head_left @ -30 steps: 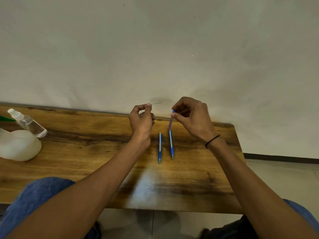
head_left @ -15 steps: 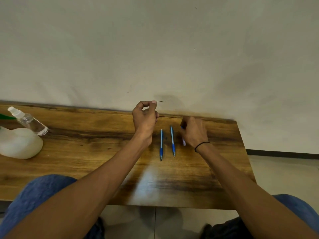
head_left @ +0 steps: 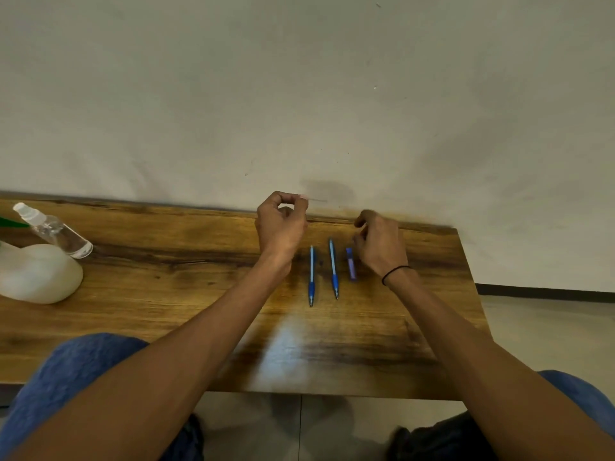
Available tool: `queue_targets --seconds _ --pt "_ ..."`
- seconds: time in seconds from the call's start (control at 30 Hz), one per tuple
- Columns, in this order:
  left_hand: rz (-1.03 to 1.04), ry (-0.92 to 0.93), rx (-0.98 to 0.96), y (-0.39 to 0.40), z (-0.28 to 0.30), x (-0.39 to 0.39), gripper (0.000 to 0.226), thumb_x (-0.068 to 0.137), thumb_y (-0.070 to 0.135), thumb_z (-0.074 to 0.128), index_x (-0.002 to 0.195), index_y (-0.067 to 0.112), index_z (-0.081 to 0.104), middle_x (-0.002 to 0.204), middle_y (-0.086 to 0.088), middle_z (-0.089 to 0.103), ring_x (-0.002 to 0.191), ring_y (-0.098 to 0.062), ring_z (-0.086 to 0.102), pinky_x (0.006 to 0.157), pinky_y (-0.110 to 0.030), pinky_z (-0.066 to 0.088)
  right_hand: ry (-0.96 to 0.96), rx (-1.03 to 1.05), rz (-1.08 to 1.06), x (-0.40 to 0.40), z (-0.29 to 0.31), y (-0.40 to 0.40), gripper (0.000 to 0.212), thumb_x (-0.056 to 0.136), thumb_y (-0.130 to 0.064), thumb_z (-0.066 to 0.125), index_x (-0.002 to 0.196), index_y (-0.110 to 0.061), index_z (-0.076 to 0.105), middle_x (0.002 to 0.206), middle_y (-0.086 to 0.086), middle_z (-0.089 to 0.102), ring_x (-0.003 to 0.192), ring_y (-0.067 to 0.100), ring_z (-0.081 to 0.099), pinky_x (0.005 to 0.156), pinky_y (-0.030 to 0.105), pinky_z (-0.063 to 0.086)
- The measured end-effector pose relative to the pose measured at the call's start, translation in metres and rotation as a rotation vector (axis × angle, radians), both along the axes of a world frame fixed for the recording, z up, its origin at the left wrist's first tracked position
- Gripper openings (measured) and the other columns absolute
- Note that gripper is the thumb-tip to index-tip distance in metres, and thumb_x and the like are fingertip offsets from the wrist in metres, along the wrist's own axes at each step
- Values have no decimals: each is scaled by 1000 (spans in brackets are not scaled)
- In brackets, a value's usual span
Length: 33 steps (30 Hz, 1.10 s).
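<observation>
Far left, spray bottle (head_left: pixel 55 232): no label legible. Left hand (head_left: pixel 281 224) is raised over the table (head_left: pixel 166 294) back edge, pinching a thin lead (head_left: pixel 317 200). Left pencil (head_left: pixel 311 276) and right pencil (head_left: pixel 333 267) lie untouched, no readable print. Purple lead case (head_left: pixel 350 262) lies just beside them. Right hand (head_left: pixel 381 242) is loosely curled, empty. Likely lead drawn; loading remains.

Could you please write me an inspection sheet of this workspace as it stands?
Surface: wooden table, dark grain, glare patch near the front edge.
Job's things: left pencil and right pencil lie parallel; purple lead case lies beside them; thin lead is held above the table.
Clutter: spray bottle tilted beside white jug, far left.
Hands: left hand pinches the lead; right hand is loosely curled by the case, apparently holding nothing.
Cables: nothing seen.
Surroundings: plain wall, tiled floor.
</observation>
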<state>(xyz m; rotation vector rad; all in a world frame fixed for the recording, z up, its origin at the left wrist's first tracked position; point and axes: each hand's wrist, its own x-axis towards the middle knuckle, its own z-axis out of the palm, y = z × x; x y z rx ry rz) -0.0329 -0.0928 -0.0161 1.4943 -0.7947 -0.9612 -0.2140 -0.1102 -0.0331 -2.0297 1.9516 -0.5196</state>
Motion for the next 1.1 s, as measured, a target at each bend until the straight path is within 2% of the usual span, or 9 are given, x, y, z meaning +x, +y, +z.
queue_targets --seconds 0.1,0.2,0.37,0.53,0.63,0.87,1.0,1.1 --pt "-72 -299 28 -2 -5 4 6 94 28 73 96 22 74 75 8 72 65 -5 65 61 -26 52 -100 -134 61 -7 19 -8 10 94 -10 70 103 -11 73 93 8 76 83 22 70 79 36 60" --pt "-166 -540 57 -4 -6 5 8 92 33 75 95 25 75 81 13 71 74 -2 67 68 -27 59 -158 -135 243 -4 36 -9 9 91 -11 73 100 -13 75 92 1 72 80 12 65 77 31 59" --pt "-273 -713 70 -5 -8 4 9 92 37 72 93 28 71 73 14 65 71 -6 67 66 -29 58 -102 -61 454 9 43 -1 23 87 -17 78 108 -16 70 93 -6 64 87 12 61 77 34 58" --pt "-377 -781 65 -3 -8 2 12 93 38 70 96 27 72 71 11 66 64 -5 66 57 -26 53 -127 -26 445 15 39 4 43 87 -7 76 122 -20 56 95 -2 67 90 16 65 77 38 61" --pt "-424 -780 54 -2 -7 0 9 93 38 71 92 29 69 69 11 67 61 -3 65 52 -24 46 -144 -32 443 16 37 4 43 89 -3 73 123 -19 53 93 1 70 86 16 67 77 39 62" --pt "-463 -757 78 -4 -5 0 16 93 47 70 93 31 70 68 12 67 62 -3 67 53 -23 46 -173 -33 437 15 35 3 42 87 3 68 118 -19 51 83 -2 70 77 15 69 70 37 62" --pt "-448 -683 139 -6 -5 1 26 92 59 67 92 32 68 69 12 66 60 -2 64 53 -23 42 -263 -12 333 11 35 -1 37 88 0 70 113 -22 54 78 -8 68 73 6 67 65 22 58" --pt "-465 -783 193 -8 -11 4 25 95 54 67 90 29 68 75 12 65 66 -6 64 54 -24 39 -335 -4 256 5 37 -4 32 86 1 72 108 -20 59 77 -4 70 73 5 67 61 8 50"
